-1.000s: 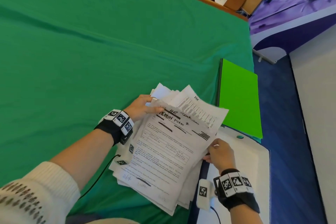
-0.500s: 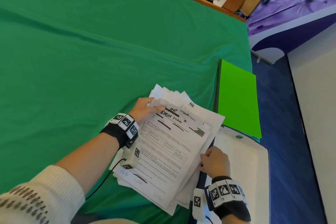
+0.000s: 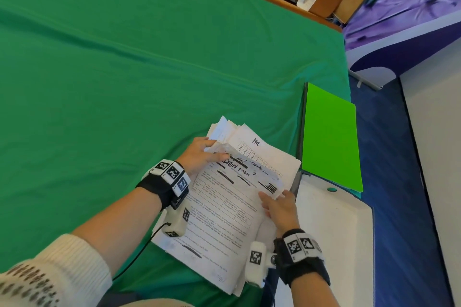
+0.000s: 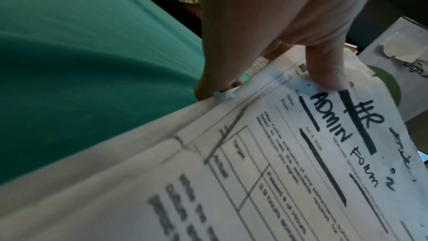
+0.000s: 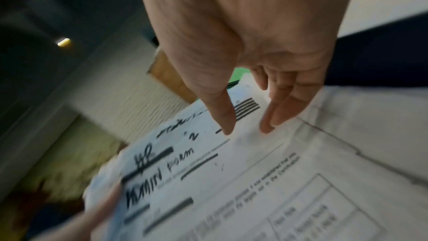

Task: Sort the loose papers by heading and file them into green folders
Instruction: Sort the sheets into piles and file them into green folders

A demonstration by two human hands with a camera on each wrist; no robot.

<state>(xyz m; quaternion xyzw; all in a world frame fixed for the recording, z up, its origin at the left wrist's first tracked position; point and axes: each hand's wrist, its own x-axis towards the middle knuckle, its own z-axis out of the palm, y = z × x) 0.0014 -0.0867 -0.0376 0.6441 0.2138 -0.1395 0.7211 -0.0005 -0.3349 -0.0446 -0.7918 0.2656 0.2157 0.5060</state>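
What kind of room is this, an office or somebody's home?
Hard to say; probably a makeshift paperwork desk rather than a proper office. A green cloth covers the table, forms headed "HR" and "ADMIN FORM 2" sit in a paper stack, and a green folder lies beside them.

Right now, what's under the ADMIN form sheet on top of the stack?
Under the ADMIN form sheet lie more loose papers, fanned at the far end. One sheet headed HR shows its top with a printed table. The other headings and the sheet count are covered.
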